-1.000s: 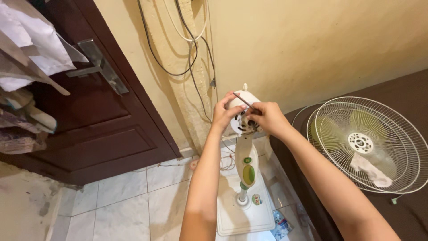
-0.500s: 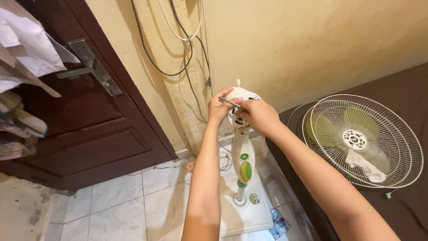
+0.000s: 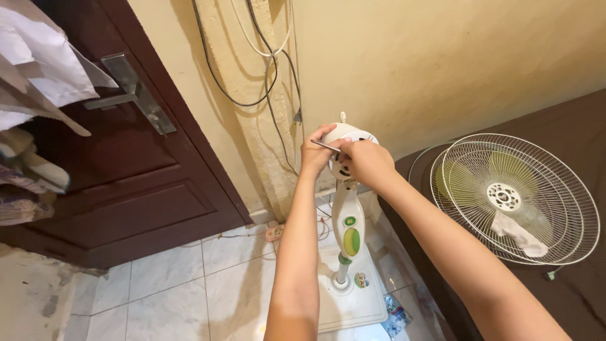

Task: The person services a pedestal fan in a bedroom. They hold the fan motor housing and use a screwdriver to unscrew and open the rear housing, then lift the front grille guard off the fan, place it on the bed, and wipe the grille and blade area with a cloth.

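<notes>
Seen from above, a person's two bare arms reach forward to the top of a white pedestal fan stand (image 3: 348,227) that rises from a flat white base (image 3: 353,297) on a pale tiled floor (image 3: 177,278). The left hand (image 3: 314,153) cups the left side of the round white motor housing (image 3: 351,136) at the head of the stand, its fingers (image 3: 322,131) curled against the casing. The right hand (image 3: 366,163) is clenched around the near end of a thin metal tool (image 3: 327,146) (a slim rod; its kind cannot be told) that lies slantwise across the front of the housing, between the two hands. The stand's column carries a green oval panel and a small green button. To the right, well apart from the hands, a detached white wire fan guard (image 3: 514,197) with pale green blades behind it lies on a dark brown surface (image 3: 568,126), a white cloth (image 3: 519,231) resting on its lower part. Behind the stand, black and white cables (image 3: 268,69) hang down a yellow wall (image 3: 442,57). A dark brown door (image 3: 126,183) with a metal lever handle (image 3: 129,91) is at the left.
</notes>
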Tool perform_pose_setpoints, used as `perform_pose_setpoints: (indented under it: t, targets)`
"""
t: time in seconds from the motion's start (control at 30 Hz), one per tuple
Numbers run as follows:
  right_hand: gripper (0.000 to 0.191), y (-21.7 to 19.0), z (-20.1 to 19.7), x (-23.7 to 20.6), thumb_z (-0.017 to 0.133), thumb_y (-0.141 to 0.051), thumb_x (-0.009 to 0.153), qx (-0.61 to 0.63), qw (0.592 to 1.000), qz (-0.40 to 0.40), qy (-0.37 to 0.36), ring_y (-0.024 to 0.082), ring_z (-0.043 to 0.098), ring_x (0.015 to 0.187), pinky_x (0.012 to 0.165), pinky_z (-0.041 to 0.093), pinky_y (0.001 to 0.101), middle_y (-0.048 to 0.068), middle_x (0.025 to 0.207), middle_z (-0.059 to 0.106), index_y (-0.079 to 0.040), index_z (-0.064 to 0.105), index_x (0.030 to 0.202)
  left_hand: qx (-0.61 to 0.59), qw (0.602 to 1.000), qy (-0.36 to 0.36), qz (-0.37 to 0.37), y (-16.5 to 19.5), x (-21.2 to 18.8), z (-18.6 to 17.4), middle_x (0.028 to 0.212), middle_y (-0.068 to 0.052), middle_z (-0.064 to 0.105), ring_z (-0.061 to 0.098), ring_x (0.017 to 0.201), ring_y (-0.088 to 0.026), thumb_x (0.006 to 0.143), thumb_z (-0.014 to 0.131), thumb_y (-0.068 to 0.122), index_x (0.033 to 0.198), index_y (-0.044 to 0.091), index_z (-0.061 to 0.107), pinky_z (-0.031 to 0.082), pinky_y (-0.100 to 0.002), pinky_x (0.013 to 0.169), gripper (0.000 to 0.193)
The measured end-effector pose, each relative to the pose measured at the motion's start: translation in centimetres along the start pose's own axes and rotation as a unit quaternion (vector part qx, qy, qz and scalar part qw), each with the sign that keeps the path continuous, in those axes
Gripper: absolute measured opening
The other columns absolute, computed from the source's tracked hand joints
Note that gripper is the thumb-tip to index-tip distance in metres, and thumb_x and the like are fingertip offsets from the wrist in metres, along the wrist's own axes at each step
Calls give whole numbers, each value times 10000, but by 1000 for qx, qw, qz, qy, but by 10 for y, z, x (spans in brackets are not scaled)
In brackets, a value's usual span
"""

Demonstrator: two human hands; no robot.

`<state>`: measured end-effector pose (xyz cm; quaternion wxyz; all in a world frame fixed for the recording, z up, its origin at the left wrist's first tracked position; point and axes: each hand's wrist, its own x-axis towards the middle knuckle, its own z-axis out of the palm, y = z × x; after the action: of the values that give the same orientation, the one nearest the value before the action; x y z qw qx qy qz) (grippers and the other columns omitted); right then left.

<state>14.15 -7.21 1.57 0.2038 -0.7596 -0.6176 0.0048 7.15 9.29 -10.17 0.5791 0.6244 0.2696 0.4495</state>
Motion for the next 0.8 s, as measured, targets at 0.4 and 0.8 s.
perform_pose_setpoints:
  t: [0.4,0.8]
  targets:
    - [141,1,0,2,626,-172,892,-4,999,37,-31,336,718,867,729,561,488,123,899,750,-127,759,904,28,1000,12,-7,7,-4,7,1494,-202,553,631,1268,-239,631,945,300,1241,-9,718,532,-335,1017,720]
    - [108,2,0,-11,670,-167,871,-10,1000,-8,26,330,694,949,761,557,488,138,929,735,-109,757,898,35,999,20,-2,18,-15,11,1494,-184,553,631,1269,-224,651,944,277,1242,-8,720,534,-320,1014,693]
